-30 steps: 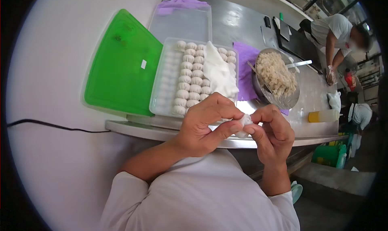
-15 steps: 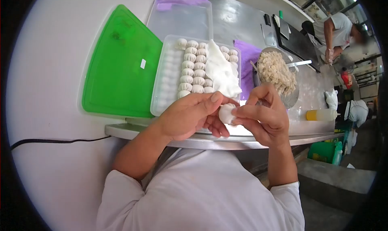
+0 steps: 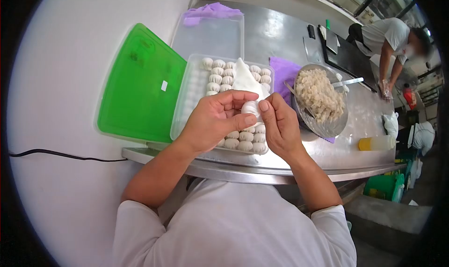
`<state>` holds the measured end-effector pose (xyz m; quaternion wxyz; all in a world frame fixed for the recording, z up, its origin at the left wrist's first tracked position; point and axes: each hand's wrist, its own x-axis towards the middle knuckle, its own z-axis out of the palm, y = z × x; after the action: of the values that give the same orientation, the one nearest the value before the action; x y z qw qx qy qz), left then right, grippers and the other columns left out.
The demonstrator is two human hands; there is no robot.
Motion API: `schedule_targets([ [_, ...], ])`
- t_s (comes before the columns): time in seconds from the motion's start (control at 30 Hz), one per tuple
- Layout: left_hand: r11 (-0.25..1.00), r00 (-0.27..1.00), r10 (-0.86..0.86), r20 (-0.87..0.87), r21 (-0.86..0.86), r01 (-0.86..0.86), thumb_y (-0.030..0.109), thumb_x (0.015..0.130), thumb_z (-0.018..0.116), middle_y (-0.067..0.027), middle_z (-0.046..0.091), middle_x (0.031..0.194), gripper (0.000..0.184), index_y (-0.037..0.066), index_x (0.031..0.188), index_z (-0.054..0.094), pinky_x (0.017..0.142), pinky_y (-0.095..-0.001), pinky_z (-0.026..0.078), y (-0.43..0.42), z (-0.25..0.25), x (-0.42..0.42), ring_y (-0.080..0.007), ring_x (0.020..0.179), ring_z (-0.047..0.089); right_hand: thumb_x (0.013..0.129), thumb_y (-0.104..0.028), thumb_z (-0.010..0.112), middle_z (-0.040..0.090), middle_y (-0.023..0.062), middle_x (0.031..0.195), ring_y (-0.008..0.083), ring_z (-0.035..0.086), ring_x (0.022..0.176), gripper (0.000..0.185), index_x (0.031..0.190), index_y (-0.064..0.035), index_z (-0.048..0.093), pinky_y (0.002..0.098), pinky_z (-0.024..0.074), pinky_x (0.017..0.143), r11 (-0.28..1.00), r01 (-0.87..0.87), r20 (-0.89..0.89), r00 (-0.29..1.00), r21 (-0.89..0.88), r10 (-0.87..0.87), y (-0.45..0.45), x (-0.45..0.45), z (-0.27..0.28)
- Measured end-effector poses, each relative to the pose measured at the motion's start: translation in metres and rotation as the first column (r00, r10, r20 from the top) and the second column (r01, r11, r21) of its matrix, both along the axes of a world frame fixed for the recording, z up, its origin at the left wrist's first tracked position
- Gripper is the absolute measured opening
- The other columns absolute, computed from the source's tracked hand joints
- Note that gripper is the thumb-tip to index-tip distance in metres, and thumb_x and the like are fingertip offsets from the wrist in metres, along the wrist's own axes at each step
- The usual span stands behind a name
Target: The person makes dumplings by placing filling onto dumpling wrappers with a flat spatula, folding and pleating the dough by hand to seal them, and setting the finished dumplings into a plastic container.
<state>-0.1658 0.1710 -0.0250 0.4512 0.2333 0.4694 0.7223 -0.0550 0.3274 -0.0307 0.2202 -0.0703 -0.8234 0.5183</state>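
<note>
Left of both hands leans a green lid [image 3: 140,84]. The left hand [image 3: 217,119] curls round a white dumpling [image 3: 251,109], above the tray [image 3: 189,91]; the right hand [image 3: 280,124] pinches its side. Beyond the right hand sits a bowl of filling [image 3: 320,91].

ok so the tray [image 3: 185,101] is mid-frame with dumplings [image 3: 214,79] in it, lid [image 3: 140,87] to its left, maybe against the wall [image 3: 70,80]. bowl [image 3: 334,126]'s right, over a cloth [image 3: 282,73].
</note>
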Motion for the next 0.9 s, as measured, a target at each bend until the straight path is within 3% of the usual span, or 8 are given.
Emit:
schedule_targets([
  [0.27, 0.995, 0.993, 0.06, -0.101, -0.076, -0.068, -0.001, 0.089, 0.073, -0.0078, 0.067, 0.112, 0.041, -0.002, 0.127, 0.06, 0.082, -0.0272, 0.057, 0.011, -0.002, -0.032, -0.0125, 0.097, 0.065, 0.105, -0.024, 0.054, 0.052, 0.0087, 0.064, 0.0171, 0.046, 0.056, 0.032, 0.084, 0.0, 0.053, 0.0339, 0.0382, 0.052, 0.993, 0.113, 0.0, 0.994, 0.032, -0.113, 0.001, -0.033, -0.012],
  [0.37, 0.991, 0.973, 0.062, -0.225, -0.099, -0.086, 0.001, 0.087, 0.075, -0.0079, 0.068, 0.11, 0.042, -0.002, 0.127, 0.06, 0.083, -0.0266, 0.056, 0.009, -0.002, -0.077, -0.0116, 0.096, 0.065, 0.107, -0.038, 0.049, 0.06, 0.0023, 0.076, 0.0091, 0.054, 0.07, 0.042, 0.094, -0.0006, 0.063, 0.0264, 0.0445, 0.063, 0.864, 0.052, 0.233, 0.969, -0.501, 0.077, 0.015, -0.061, -0.006],
  [0.47, 0.937, 0.832, 0.172, -0.528, -0.174, -0.304, 0.005, 0.086, 0.077, -0.0068, 0.069, 0.105, 0.041, -0.002, 0.123, 0.062, 0.083, -0.0272, 0.056, -0.001, 0.005, -0.137, -0.011, 0.095, 0.065, 0.102, -0.028, 0.058, 0.064, 0.0064, 0.087, 0.0165, 0.061, 0.083, 0.029, 0.1, -0.0004, 0.069, 0.0295, 0.0495, 0.075, 0.993, 0.018, 0.197, 0.98, -0.113, 0.004, 0.033, -0.108, -0.022],
  [0.5, 0.902, 0.744, 0.166, -0.647, -0.206, -0.38, 0.007, 0.085, 0.077, -0.0065, 0.07, 0.103, 0.039, -0.001, 0.121, 0.064, 0.084, -0.0278, 0.055, -0.006, 0.006, -0.152, -0.0116, 0.094, 0.065, 0.102, -0.028, 0.058, 0.064, 0.0064, 0.087, 0.0165, 0.061, 0.083, 0.029, 0.1, -0.0004, 0.069, 0.0295, 0.0495, 0.075, 0.993, 0.007, 0.198, 0.98, -0.116, 0.016, 0.035, -0.125, -0.03],
  [0.57, 0.855, 0.645, 0.149, -0.75, -0.23, -0.465, 0.009, 0.084, 0.078, -0.0063, 0.071, 0.101, 0.038, 0.0, 0.118, 0.066, 0.084, -0.0284, 0.055, -0.01, 0.003, -0.166, -0.0123, 0.093, 0.066, 0.091, -0.02, 0.067, 0.066, 0.0131, 0.086, 0.0309, 0.062, 0.082, 0.017, 0.097, -0.0041, 0.071, 0.042, 0.0498, 0.076, 0.941, -0.046, 0.063, 0.998, 0.334, 0.026, 0.033, -0.156, -0.047],
  [0.63, 0.721, 0.414, -0.031, -0.91, -0.308, -0.621, 0.01, 0.082, 0.078, -0.0104, 0.072, 0.099, 0.034, 0.003, 0.113, 0.068, 0.083, -0.033, 0.055, -0.006, -0.009, -0.169, -0.0198, 0.09, 0.068, 0.086, -0.015, 0.069, 0.067, 0.015, 0.093, 0.0375, 0.06, 0.089, 0.015, 0.098, -0.0082, 0.073, 0.0463, 0.0488, 0.082, 0.913, -0.107, 0.153, 0.987, 0.394, 0.05, 0.024, -0.185, -0.055],
  [0.73, 0.696, 0.291, -0.199, -0.936, -0.344, -0.63, 0.01, 0.081, 0.078, -0.0161, 0.071, 0.101, 0.031, 0.004, 0.11, 0.068, 0.082, -0.0397, 0.053, -0.001, -0.024, -0.174, -0.0309, 0.091, 0.068, 0.085, -0.017, 0.071, 0.067, 0.0134, 0.095, 0.0367, 0.059, 0.091, 0.019, 0.104, -0.0142, 0.076, 0.045, 0.0498, 0.081, 0.793, -0.13, 0.167, 0.985, 0.595, 0.036, 0.015, -0.221, -0.081],
  [0.9, 0.67, 0.254, -0.213, -0.944, -0.33, -0.665, 0.009, 0.083, 0.076, -0.0183, 0.069, 0.104, 0.026, 0.004, 0.107, 0.068, 0.082, -0.0449, 0.051, -0.003, -0.05, -0.181, -0.0373, 0.094, 0.066, 0.084, -0.018, 0.072, 0.067, 0.0127, 0.095, 0.0342, 0.06, 0.089, 0.018, 0.101, -0.0168, 0.077, 0.0435, 0.0502, 0.079, 0.68, -0.154, 0.169, 0.985, 0.716, 0.045, 0.018, -0.243, -0.108],
])
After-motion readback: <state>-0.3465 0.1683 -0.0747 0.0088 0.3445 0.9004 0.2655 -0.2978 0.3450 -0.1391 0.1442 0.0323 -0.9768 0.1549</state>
